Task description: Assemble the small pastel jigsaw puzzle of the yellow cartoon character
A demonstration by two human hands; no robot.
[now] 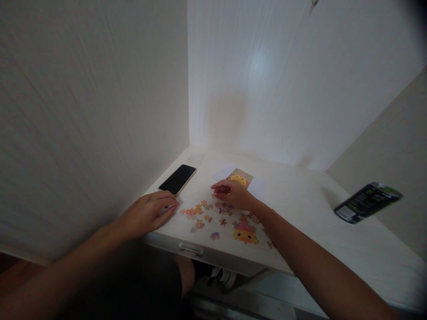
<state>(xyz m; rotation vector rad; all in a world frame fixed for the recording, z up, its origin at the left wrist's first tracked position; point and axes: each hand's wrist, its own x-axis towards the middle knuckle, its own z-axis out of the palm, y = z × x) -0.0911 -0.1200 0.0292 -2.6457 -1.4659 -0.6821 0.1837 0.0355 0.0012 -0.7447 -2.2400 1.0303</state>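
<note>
Closest to the camera there's a knee and a bit of striped sock (224,275) showing under the desk edge, pretty dark down there. Right above that is the front of a white desk (333,222) with a small metal drawer handle (190,249).

On the desktop near the front edge, the left hand (148,214) lies palm down, fingers loosely stretched out and flat, not holding anything, fingertips just beside the scattered pieces. The loose puzzle pieces (200,218) are spread out between the two hands, mostly orange and purple-ish. A bit to the right of those sits an already joined chunk of puzzle (245,233) with a yellow character on it, right next to the right forearm.

The right hand (231,193) is a little farther back, fingers curled and pinching a small dark red piece (222,189) between thumb and fingers, just above the desk.

Behind that hand is a reference card (240,178) with the same yellow character, lying on some white paper (258,186). Left of it a black phone (177,179) lies flat, screen off, close to the left wall. Way off to the right there's a dark can (367,202), well apart from everything else. Plain white walls at the back
</note>
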